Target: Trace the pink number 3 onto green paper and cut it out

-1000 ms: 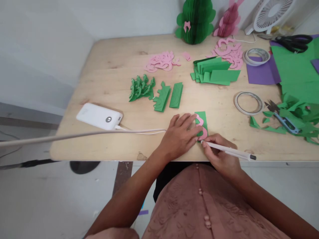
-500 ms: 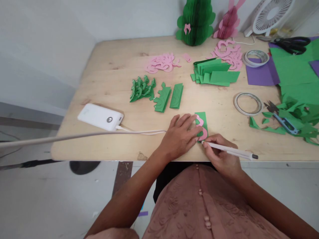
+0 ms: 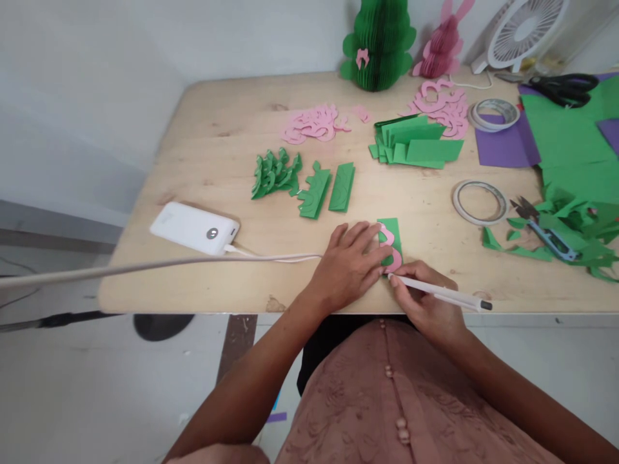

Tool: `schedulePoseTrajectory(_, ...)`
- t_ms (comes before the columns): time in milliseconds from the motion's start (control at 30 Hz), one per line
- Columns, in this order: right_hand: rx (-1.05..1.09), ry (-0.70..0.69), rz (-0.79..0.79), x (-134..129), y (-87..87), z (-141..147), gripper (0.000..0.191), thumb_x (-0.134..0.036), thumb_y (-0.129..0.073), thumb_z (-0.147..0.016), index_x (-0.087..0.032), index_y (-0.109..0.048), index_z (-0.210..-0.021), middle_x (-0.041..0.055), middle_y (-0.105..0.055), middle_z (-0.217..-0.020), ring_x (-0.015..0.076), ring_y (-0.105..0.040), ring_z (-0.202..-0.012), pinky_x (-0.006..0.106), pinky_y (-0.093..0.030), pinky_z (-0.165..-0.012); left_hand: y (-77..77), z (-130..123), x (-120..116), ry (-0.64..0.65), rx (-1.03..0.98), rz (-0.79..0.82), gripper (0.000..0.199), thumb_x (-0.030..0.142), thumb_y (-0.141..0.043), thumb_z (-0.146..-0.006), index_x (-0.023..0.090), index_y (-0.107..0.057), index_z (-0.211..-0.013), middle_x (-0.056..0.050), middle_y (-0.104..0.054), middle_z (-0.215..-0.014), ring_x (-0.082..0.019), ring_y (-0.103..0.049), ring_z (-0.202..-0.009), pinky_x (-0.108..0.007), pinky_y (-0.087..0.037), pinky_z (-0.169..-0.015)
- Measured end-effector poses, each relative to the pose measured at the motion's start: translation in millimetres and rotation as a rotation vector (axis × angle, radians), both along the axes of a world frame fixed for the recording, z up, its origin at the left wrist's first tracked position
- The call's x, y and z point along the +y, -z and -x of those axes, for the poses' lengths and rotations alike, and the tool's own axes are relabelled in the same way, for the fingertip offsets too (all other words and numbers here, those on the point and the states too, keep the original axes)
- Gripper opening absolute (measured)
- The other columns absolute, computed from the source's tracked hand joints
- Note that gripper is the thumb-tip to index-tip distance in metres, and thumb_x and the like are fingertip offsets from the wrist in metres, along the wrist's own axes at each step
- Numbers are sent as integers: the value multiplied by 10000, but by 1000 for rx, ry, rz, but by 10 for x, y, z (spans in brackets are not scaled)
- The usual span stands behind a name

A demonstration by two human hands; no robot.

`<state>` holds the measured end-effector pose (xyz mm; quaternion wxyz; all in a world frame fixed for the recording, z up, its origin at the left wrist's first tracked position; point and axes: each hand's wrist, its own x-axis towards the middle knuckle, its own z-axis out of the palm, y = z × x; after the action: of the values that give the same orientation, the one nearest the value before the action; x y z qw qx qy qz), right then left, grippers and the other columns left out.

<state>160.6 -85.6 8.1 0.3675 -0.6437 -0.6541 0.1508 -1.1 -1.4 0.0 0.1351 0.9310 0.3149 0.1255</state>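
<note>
White pen [image 3: 442, 292] has shifted slightly left, pinched in the right hand [image 3: 428, 299]'s grip; flattened left hand [image 3: 349, 265] touches pink cutout [image 3: 394, 260] atop green card [image 3: 393, 229], just beyond that grip.

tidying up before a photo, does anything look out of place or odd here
Two things: a purple strip lies on the floor, as if dropped from the table, and green scraps are strewn untidily around the blue-handled snips. The green paper under the left hand shows no visible damage.
</note>
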Motion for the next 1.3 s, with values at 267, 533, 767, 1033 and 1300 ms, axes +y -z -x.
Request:
schedulePoseTrajectory(267,-18,18,6,-6,-1,-10,80,-229,-578,-836,-224,-609,-763,-11,-680,-659,133,-597,-543,249,-445,-504,-4,1,-4,0,2,1,290,313,-467,-948,265,-618,-1192,-93,-450,-1468,-286,-358,-1365,-510,-252,-1114)
schedulePoseTrajectory(533,-32,48,19,-15,0,-11,76,-234,-574,-828,-229,-600,-757,-12,-671,-654,140,-599,-553,256,-446,-512,1,9,-6,-1,4,1,298,318,-473,-946,269,-613,-1205,-90,-444,-1475,-284,-357,-1368,-506,-253,-1116)
schedulePoseTrajectory(767,14,32,26,-19,15,-10,63,-235,-590,-833,-224,-607,-774,-13,-680,-667,134,-607,-554,247,-459,-516,-4,8,-3,2,2,-2,297,313,-465,-949,263,-615,-1201,-93,-444,-1474,-286,-353,-1369,-507,-252,-1116)
schedulePoseTrajectory(1033,3,39,10,-14,11,11,68,-241,-587,-830,-235,-620,-771,-5,-699,-688,151,-638,-590,265,-493,-553,1,4,1,1,-9,-6,287,315,-472,-948,265,-618,-1190,-87,-454,-1465,-281,-357,-1366,-506,-253,-1116)
schedulePoseTrajectory(1300,-20,4,3,0,-14,15,86,-232,-577,-847,-231,-624,-775,-7,-696,-681,145,-633,-580,256,-482,-539,4,3,-2,-3,0,-8,281,316,-475,-948,266,-618,-1185,-90,-450,-1469,-284,-356,-1369,-508,-251,-1120)
